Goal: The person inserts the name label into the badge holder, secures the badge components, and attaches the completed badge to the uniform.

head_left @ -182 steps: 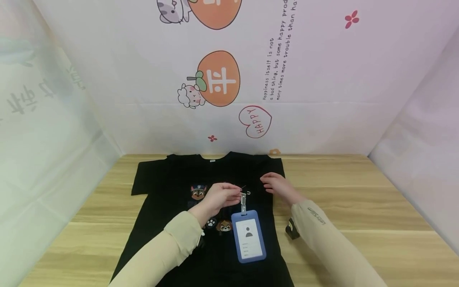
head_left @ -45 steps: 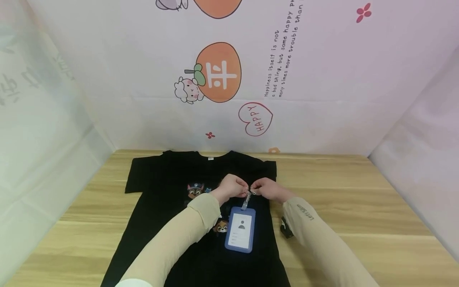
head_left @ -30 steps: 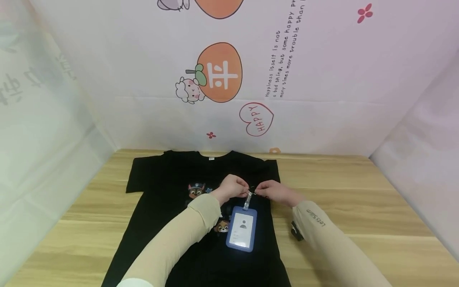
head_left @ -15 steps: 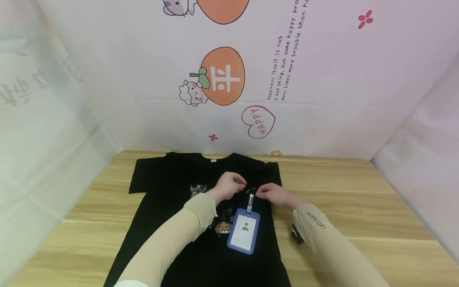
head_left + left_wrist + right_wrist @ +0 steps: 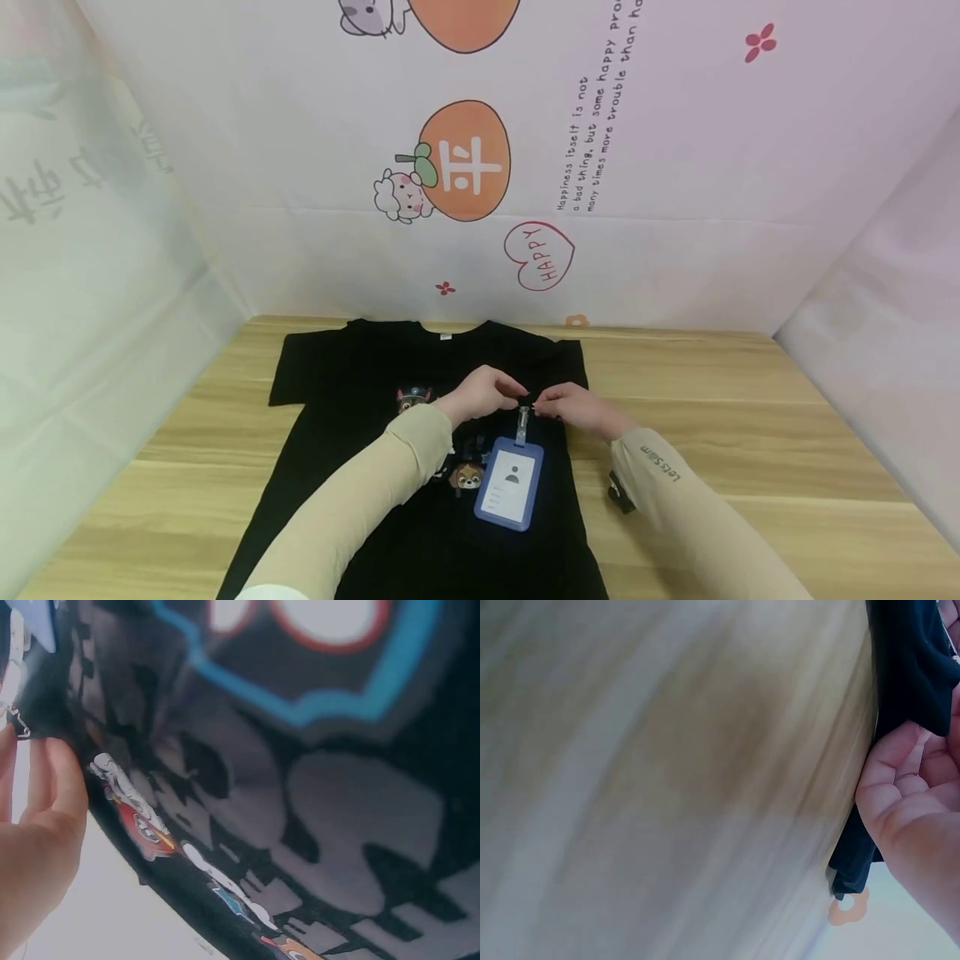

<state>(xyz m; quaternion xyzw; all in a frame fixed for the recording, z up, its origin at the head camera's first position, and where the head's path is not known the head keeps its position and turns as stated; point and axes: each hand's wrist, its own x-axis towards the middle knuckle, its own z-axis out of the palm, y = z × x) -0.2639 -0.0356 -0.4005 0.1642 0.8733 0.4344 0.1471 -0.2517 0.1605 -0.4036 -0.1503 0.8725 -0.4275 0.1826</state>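
Observation:
A black T-shirt with cartoon dog prints lies flat, neckline toward the back wall. On its chest rests a blue badge holder with a white card, joined by a short strap to a metal clip and pin. My left hand reaches in from the left; in the left wrist view its thumb and finger meet at the thin metal pin. Opposite it, my right hand pinches a raised fold of the black cloth. Fingertips partly hide the pin.
The shirt lies on a wood-grain table, whose surface extends to both sides. A white printed backdrop rises behind it, with pale cloth walls left and right. A small black device sits at the right cuff.
My left hand moved away from the pin half a second ago, showing it standing open, and has come back to it. The right hand has stayed at the cloth beside the clip.

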